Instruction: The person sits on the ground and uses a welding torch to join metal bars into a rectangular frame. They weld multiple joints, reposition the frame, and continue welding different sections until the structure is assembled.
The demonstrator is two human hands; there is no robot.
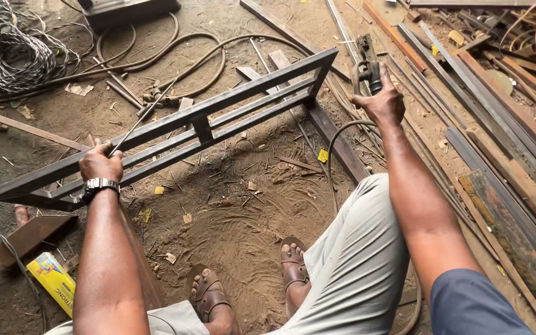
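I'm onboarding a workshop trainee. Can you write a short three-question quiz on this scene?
1. True or false: the left hand holds a thin welding rod.
2. What does the right hand grip? A) electrode holder B) hammer C) paintbrush
3. Which wrist wears the wristwatch?

Key:
1. True; it also rests on the steel frame.
2. A, the electrode holder, with a cable trailing from it.
3. The left.

A metal workshop is shown by a dirt floor [237, 229] on which a welded steel frame [175, 130], stacked steel bars [497, 124], coiled cables [13, 56] and scattered offcuts [299, 164] are laid.
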